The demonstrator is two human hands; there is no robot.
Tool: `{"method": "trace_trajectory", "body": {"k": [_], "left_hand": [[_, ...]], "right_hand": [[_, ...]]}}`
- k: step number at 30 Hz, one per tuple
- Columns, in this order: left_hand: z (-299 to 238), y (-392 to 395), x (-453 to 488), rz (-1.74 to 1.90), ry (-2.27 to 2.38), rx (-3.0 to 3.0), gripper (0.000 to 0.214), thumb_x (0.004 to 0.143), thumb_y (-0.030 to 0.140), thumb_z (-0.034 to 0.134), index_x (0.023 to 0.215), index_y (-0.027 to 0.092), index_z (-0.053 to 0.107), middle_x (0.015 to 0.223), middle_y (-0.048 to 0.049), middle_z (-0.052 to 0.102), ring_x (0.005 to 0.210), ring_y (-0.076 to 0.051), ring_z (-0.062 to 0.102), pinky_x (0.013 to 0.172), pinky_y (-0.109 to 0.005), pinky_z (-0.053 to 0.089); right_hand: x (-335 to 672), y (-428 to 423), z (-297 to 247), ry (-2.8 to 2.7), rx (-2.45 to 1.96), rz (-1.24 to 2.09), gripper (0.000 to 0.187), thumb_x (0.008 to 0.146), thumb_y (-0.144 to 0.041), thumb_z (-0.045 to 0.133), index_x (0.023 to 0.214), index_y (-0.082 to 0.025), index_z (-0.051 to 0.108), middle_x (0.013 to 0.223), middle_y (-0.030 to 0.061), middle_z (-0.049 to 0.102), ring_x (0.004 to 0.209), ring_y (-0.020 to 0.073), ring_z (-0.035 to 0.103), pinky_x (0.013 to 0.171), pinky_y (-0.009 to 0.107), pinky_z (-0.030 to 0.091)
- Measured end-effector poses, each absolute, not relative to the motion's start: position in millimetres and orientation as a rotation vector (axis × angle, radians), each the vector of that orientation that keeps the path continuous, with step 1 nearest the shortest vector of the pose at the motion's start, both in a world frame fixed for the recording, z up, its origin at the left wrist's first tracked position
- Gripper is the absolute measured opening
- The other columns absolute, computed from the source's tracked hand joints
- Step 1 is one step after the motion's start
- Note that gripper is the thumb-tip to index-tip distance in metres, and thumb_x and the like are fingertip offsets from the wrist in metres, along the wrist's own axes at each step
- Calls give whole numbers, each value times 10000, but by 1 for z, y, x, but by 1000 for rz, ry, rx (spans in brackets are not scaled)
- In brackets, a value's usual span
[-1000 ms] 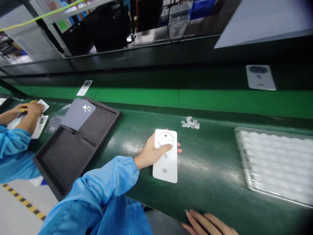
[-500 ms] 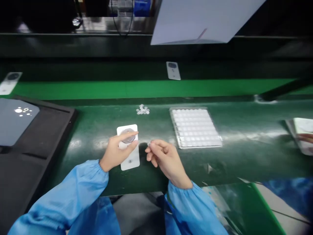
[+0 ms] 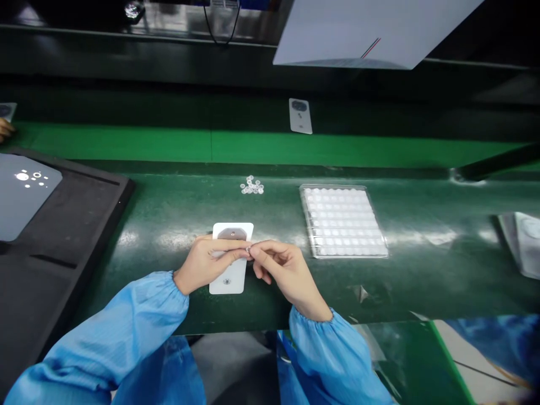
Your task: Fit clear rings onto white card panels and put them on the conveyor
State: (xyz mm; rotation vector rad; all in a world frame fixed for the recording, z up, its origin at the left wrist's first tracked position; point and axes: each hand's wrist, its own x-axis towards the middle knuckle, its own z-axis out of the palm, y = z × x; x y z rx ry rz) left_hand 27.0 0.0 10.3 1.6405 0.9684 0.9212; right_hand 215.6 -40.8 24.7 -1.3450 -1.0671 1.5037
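The left hand holds a white card flat on the green bench, fingers across it; the right hand pinches a tiny pale disc beside those fingertips, loose discs at 12 o'clock

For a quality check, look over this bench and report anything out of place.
Two things: small round pieces lie in a loose heap on the green mat, outside the clear tray of white parts. A pale scrap, too small to identify, sits alone right of the right hand.
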Motion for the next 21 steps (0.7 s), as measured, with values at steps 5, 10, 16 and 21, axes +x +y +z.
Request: {"method": "trace_trajectory", "body": {"k": [5, 10, 16, 21], "left_hand": [[9, 1, 27, 888, 965, 1659, 153, 892, 325, 748, 1012, 307, 842, 971, -18, 821, 884, -236, 756, 868, -327, 569], [11, 0, 27, 893, 972, 1660, 262, 868, 333, 777, 1116, 256, 809, 1105, -53, 800, 1001, -247, 749, 927, -329, 556], [13, -6, 30, 985, 937, 1546, 359, 863, 209, 721, 1221, 215, 693, 1130, -68, 745, 966, -213, 711, 896, -304, 548], [16, -7, 33, 995, 954, 1389, 613, 811, 185, 749, 1401, 239, 593, 991, -45, 722, 800, -190, 662, 810, -301, 552]], "right_hand": [[221, -38, 30, -1110, -1375, 1492, 402, 797, -556, 809, 852, -160, 769, 528, 1, 631, 390, 85, 466, 369, 208, 350], [222, -37, 31, -1089, -1341, 1494, 374, 823, -529, 795, 773, -162, 742, 572, 19, 662, 406, 85, 490, 387, 209, 368], [213, -38, 30, -1074, -1360, 1396, 331, 809, -500, 811, 756, -177, 765, 600, 32, 688, 432, 107, 519, 413, 241, 421], [210, -38, 28, -1083, -1382, 1382, 308, 816, -482, 812, 780, -178, 782, 626, 42, 705, 459, 121, 547, 437, 258, 456]]}}
